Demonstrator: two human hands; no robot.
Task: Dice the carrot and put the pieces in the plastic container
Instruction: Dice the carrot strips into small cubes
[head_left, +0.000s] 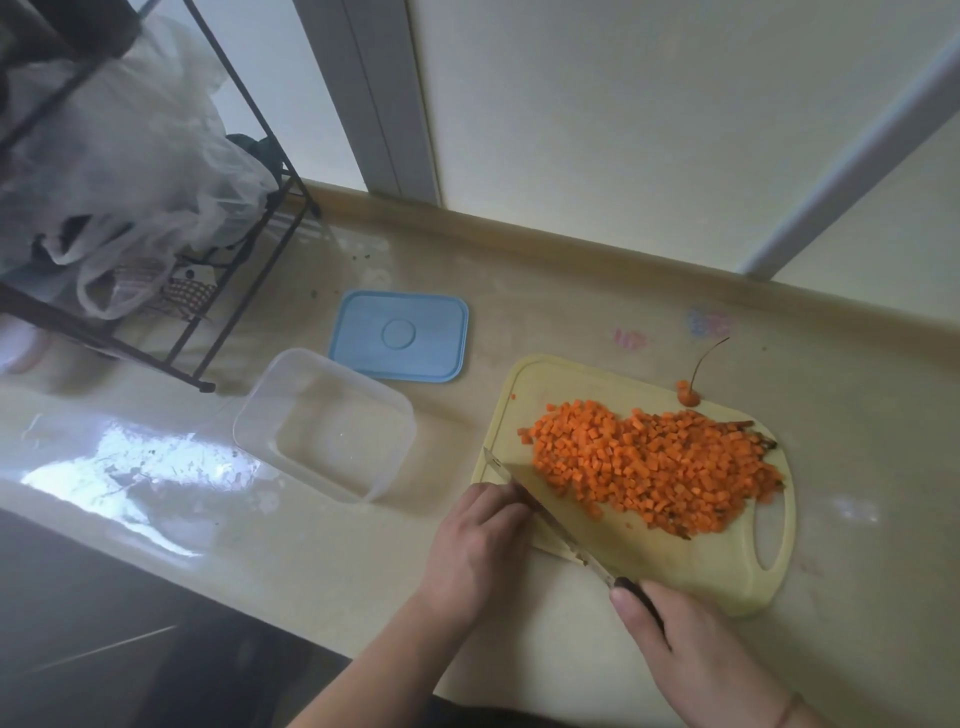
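Right hand grips the knife over the cutting board's near-left edge, beside the diced carrot; left hand, fingers curled, touches the blade.

Clear plastic container, matt blue plastic lid, glossy countertop, metal rack.

My left hand and right hand are both bare, forearms uncovered with no sleeve reaching them. Around my right wrist, toward five o'clock, sits a thin band. My nails are short and plain.
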